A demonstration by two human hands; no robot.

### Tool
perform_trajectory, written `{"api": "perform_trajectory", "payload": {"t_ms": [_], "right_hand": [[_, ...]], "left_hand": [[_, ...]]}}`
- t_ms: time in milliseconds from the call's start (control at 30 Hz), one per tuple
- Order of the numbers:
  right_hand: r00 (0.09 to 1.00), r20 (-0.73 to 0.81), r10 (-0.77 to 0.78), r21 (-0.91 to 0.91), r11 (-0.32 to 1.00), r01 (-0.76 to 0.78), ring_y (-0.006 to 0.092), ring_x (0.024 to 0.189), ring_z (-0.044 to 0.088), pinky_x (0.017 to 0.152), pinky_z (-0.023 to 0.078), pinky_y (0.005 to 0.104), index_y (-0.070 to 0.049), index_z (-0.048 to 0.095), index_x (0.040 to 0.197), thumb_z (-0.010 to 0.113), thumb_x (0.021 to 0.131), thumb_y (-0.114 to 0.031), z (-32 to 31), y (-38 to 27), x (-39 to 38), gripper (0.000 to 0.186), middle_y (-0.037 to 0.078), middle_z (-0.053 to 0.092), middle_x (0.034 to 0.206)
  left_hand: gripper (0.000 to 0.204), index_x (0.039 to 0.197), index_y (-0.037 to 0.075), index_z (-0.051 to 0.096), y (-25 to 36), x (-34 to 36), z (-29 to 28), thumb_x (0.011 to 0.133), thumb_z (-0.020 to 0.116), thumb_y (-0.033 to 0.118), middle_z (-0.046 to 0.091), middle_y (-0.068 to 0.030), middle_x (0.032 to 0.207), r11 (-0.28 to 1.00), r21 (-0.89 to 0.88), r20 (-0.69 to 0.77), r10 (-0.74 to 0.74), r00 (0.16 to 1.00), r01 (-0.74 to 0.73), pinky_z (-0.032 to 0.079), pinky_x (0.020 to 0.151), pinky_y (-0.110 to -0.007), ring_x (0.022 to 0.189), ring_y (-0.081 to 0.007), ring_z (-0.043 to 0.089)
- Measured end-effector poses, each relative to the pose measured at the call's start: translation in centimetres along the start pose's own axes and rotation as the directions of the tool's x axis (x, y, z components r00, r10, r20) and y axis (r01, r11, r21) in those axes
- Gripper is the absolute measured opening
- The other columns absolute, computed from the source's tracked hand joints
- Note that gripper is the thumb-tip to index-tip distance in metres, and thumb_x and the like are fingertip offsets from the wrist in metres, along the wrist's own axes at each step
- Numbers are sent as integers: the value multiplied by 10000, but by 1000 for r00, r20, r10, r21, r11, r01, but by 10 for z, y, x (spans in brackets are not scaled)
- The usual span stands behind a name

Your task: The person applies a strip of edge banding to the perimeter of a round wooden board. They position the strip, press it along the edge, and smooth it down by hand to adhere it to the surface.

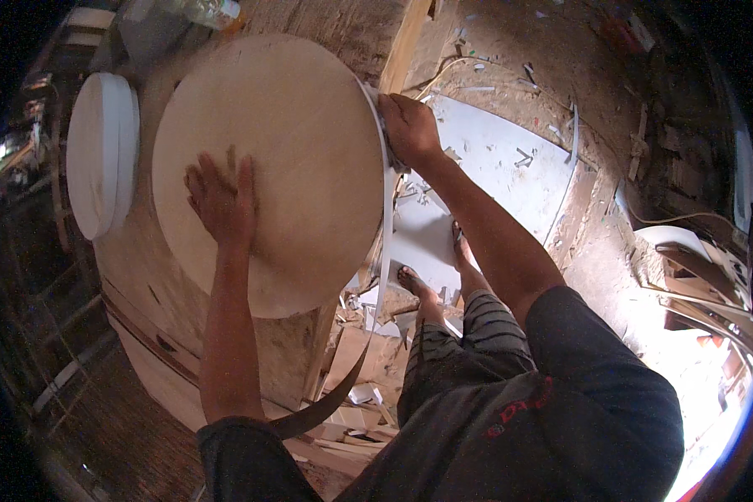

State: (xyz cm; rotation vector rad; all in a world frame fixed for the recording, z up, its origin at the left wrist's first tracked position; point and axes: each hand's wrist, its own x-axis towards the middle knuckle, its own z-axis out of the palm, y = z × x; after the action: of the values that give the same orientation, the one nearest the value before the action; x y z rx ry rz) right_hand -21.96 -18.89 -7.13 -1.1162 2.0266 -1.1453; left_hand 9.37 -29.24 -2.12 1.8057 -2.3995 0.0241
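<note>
A large round wooden board (293, 100) lies flat on a brown wooden worktable (180, 268). My left hand (222, 201) rests on its face, fingers spread. At the board's right edge, my right hand (408, 127) is closed in a fist-like grip against the rim. What it grips is mostly hidden; only a bit of something greyish shows under the fingers. A thin edging strip (384, 272), pale on one side and darker on the other, runs along the rim below this hand. It hangs off the board and curls toward my left upper arm.
Two stacked round white-edged discs (96, 159) stand left of the board. White sheet panels (494, 159) lie on the floor under my feet. Wood offcuts (703, 293) are heaped at the right, and scraps (368, 393) litter the floor beside the table.
</note>
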Motion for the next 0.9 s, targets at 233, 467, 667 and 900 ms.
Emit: {"api": "perform_trajectory", "payload": {"t_ms": [233, 467, 667, 900], "right_hand": [[988, 15, 155, 148, 977, -156, 289, 697, 526, 730, 484, 425, 56, 623, 922, 493, 1071, -280, 3, 8, -74, 390, 270, 598, 784], [968, 39, 250, 354, 902, -247, 246, 857, 622, 791, 505, 393, 26, 668, 952, 562, 1030, -288, -17, 21, -75, 341, 102, 685, 923], [971, -194, -141, 201, 963, 180, 220, 921, 623, 899, 476, 371, 88, 707, 1041, 535, 1027, -285, -3, 36, 40, 412, 119, 722, 957], [988, -88, -129, 132, 981, 140, 175, 867, 630, 824, 499, 323, 47, 717, 1064, 482, 1048, -269, 0, 31, 42, 394, 98, 714, 942]], "left_hand": [[917, 1567, -43, 356, 1, 0, 8, 1005, 473, 671, 361, -273, 1616, 993, 111, -86, 39, 996, -29, 220, 1218, -599, 1521, -446, 284], [1028, 1577, -8, 344, -4, 3, 16, 924, 521, 766, 303, -343, 1603, 994, 109, -82, 18, 996, -9, 175, 1239, -580, 1538, -466, 229], [1038, 1552, -9, 385, 17, 9, 8, 898, 544, 780, 341, -343, 1580, 1000, 23, -120, 23, 993, -20, 207, 1219, -608, 1519, -483, 259], [1043, 1549, 9, 399, 8, 2, 16, 880, 550, 795, 374, -329, 1557, 1000, 21, -192, 20, 981, -16, 232, 1211, -625, 1501, -492, 287]]}}
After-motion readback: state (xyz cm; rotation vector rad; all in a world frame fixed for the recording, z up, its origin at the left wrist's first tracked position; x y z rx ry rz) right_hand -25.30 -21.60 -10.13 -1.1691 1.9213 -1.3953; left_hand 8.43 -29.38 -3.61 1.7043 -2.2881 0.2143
